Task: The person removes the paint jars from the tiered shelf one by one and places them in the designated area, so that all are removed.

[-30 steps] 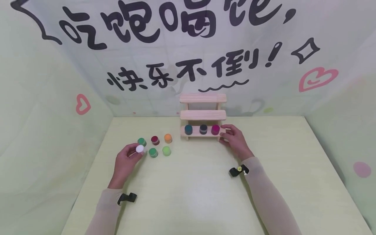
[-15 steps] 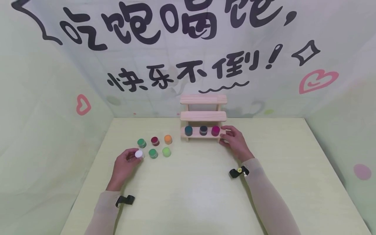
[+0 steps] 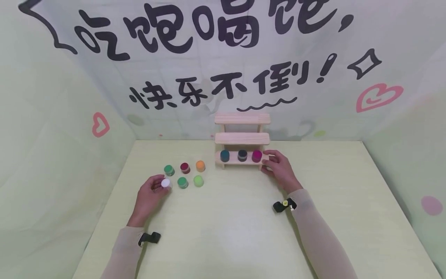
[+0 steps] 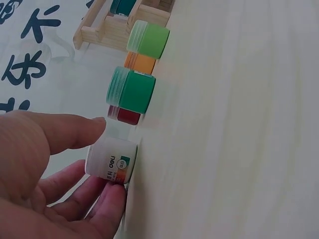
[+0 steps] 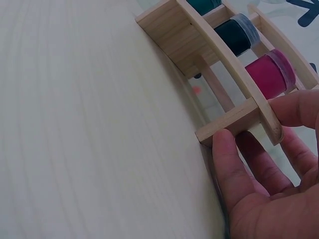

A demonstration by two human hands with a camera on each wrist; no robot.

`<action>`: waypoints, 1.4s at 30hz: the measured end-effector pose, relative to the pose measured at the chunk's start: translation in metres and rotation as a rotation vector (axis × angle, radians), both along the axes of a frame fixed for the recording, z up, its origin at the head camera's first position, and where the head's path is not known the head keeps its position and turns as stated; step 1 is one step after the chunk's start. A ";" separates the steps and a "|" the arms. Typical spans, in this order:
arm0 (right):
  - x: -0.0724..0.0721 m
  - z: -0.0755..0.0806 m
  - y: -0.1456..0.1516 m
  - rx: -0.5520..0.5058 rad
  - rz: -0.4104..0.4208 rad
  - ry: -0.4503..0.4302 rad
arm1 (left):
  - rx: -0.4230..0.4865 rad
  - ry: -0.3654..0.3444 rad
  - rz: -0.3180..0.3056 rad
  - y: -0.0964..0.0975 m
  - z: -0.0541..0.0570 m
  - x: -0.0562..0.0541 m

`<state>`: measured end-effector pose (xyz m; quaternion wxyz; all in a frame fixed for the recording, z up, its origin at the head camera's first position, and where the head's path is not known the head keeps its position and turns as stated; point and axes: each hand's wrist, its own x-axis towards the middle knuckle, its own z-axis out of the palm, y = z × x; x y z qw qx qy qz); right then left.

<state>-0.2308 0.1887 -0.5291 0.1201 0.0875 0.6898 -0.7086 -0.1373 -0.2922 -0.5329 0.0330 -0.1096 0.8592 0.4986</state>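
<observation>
My left hand is around a white paint jar that stands upright on the table. In the left wrist view the thumb is straight, its tip apart from the jar, while fingertips rest by the far side. Beside it stand two green jars, a light green jar, a dark red jar and an orange jar. My right hand grips the right end of the lowest tier of a three-tier wooden display stand. A magenta jar sits close to those fingers.
On the same lowest tier are a dark jar and a teal jar. The two upper tiers show bare wood. Behind the stand rises a printed cloth backdrop, along the back of the pale table.
My left hand has lowered the white jar toward the front, away from the rear green jar, and its fingers have since loosened. My right hand has stayed on the stand.
</observation>
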 end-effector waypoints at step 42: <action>0.001 -0.003 0.001 -0.014 -0.001 0.009 | 0.156 0.194 -0.182 0.107 0.044 -0.052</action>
